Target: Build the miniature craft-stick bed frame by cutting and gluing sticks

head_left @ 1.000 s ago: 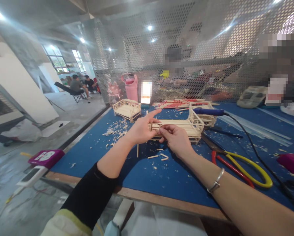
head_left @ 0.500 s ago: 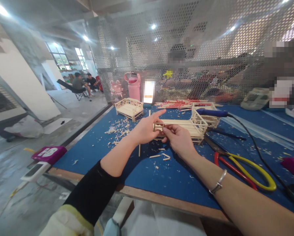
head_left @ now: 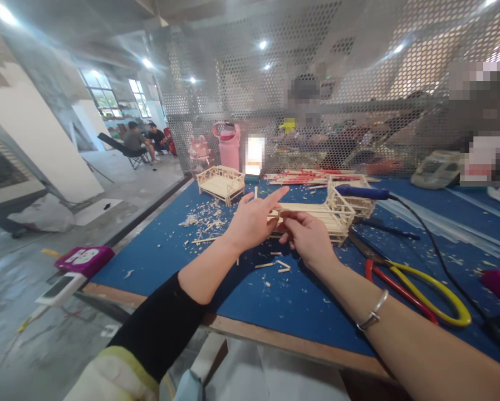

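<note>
A miniature bed-like frame of thin wooden sticks (head_left: 308,209) lies in the middle of the mat, its high railed end to the right. At its left end, my left hand (head_left: 252,220) grips the frame between thumb and lower fingers, with the index finger stretched out over it. My right hand (head_left: 310,236) is pinched closed against the near left side of the frame; its fingertips hide what they hold. Close behind the right end stands another stick model (head_left: 361,206), and a finished-looking small stick bed (head_left: 220,184) sits at the back left.
Wood shavings (head_left: 210,217) and short stick offcuts (head_left: 283,266) litter the blue mat (head_left: 158,273). On the right are red-and-yellow-handled pliers (head_left: 425,289), a blue corded tool (head_left: 362,192) and clear glue sticks (head_left: 446,223). Red-marked sticks (head_left: 308,177) and a pink bottle (head_left: 229,147) stand behind.
My left hand has shifted slightly right and its fingers have spread a little over the frame's end. My right hand stays pinched at nearly the same spot.
</note>
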Demonstrator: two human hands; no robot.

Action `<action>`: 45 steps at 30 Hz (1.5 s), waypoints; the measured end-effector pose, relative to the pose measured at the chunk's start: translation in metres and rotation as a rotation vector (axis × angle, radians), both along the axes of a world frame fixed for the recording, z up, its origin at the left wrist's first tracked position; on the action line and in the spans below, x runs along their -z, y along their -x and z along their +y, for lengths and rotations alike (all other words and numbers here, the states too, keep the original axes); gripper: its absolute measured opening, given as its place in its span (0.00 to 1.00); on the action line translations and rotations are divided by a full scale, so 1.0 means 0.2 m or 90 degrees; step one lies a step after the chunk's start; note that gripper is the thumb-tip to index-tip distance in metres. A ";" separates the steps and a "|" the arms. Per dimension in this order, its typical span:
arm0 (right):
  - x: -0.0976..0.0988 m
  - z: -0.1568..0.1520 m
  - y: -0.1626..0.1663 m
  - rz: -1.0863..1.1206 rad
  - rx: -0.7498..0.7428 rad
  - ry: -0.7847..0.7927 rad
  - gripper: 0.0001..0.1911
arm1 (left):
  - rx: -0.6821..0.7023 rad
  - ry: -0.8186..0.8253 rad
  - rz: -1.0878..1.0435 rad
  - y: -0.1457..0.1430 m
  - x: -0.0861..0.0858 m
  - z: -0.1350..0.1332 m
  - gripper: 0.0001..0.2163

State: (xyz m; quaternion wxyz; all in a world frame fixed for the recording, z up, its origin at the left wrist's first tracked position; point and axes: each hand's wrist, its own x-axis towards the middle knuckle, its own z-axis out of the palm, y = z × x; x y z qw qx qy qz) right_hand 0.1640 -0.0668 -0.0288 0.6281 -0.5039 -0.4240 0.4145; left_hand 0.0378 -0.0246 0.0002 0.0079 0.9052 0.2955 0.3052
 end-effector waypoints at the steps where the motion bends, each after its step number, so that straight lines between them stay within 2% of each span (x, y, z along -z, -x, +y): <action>1: 0.00 0.00 0.00 0.010 0.005 0.008 0.07 | -0.001 -0.003 -0.001 0.00 0.00 0.00 0.27; 11: -0.01 -0.01 0.00 0.020 -0.025 -0.001 0.06 | 0.002 -0.016 -0.003 0.00 0.00 0.01 0.24; 17: -0.01 0.00 0.00 0.010 -0.034 -0.016 0.10 | 0.002 -0.018 -0.006 0.00 0.00 0.00 0.25; 25: 0.00 0.00 0.00 0.004 -0.034 -0.010 0.14 | 0.078 0.104 -0.117 0.02 -0.02 -0.01 0.34; 32: 0.00 0.00 0.00 -0.008 -0.031 -0.005 0.13 | 0.091 0.187 -0.188 0.03 -0.02 -0.01 0.34; 45: -0.02 -0.01 0.01 -0.003 -0.033 0.002 0.08 | 0.078 0.184 -0.188 0.03 -0.01 0.01 0.34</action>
